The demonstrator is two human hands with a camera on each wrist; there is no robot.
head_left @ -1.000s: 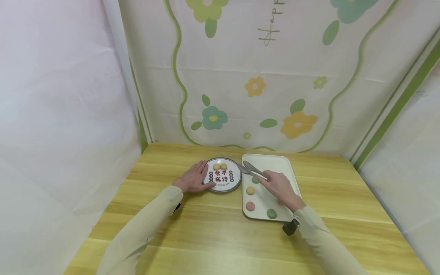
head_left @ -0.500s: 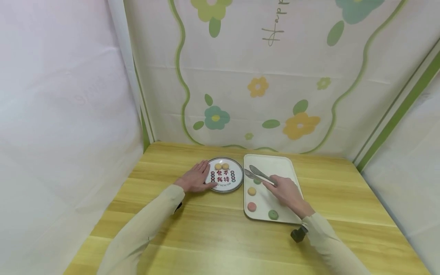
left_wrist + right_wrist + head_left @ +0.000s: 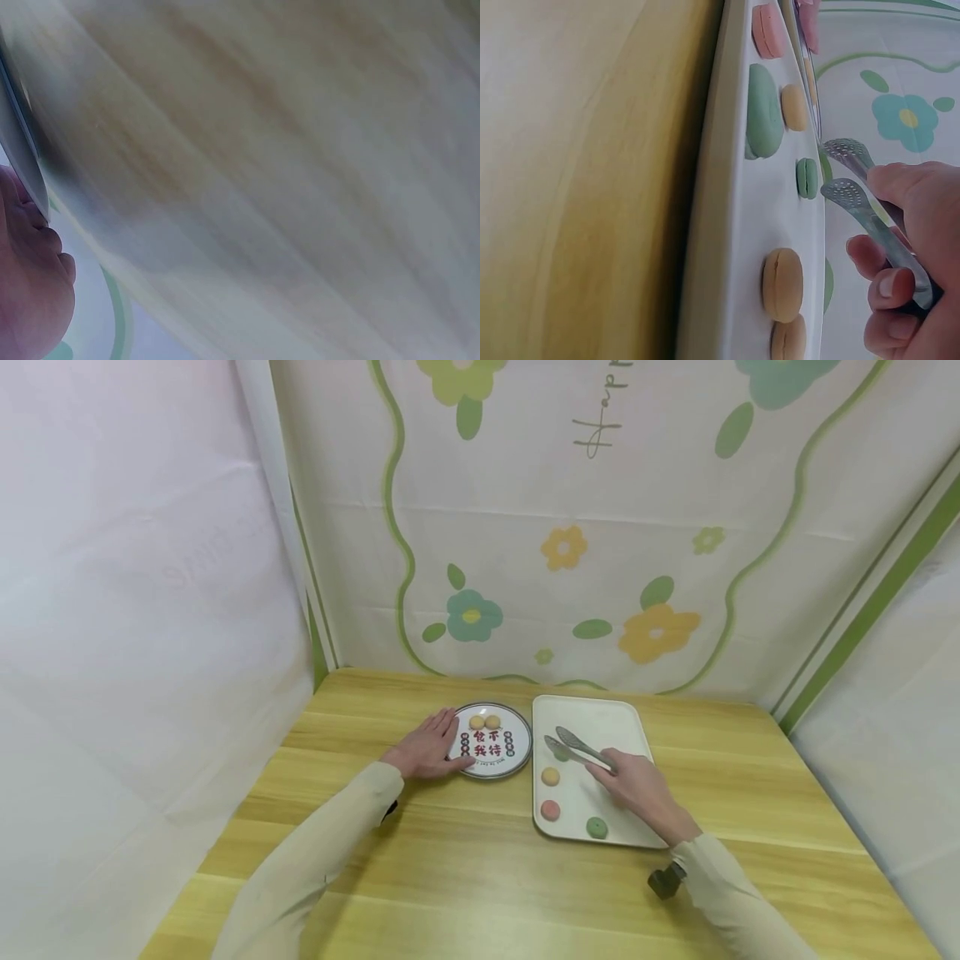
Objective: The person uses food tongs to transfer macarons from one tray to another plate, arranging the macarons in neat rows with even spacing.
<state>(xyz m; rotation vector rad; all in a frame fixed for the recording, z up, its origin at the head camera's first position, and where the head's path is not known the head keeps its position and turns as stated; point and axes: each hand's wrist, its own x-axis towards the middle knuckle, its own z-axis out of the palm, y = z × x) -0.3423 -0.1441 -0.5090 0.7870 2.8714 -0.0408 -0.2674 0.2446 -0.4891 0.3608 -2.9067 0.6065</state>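
Tongs [image 3: 881, 231] parted above the tray's [image 3: 592, 710] far green macaron [image 3: 807, 178]

The tongs slant from the right hand [image 3: 633, 782] toward the tray's left edge; that green macaron lies by their tips, in the tray's left half. The right hand, the nearer one, curls round the tongs, tips apart and empty. Left of the tray, the left hand [image 3: 427, 752] lies with fingers extended, touching the plate's [image 3: 517, 725] rim.

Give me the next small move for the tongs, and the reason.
I'd probably lower the tongs slightly around the green macaron nearest their ends: those ends stand apart with nothing between them, close to it, and the right hand grips them while the left hand touches the plate.
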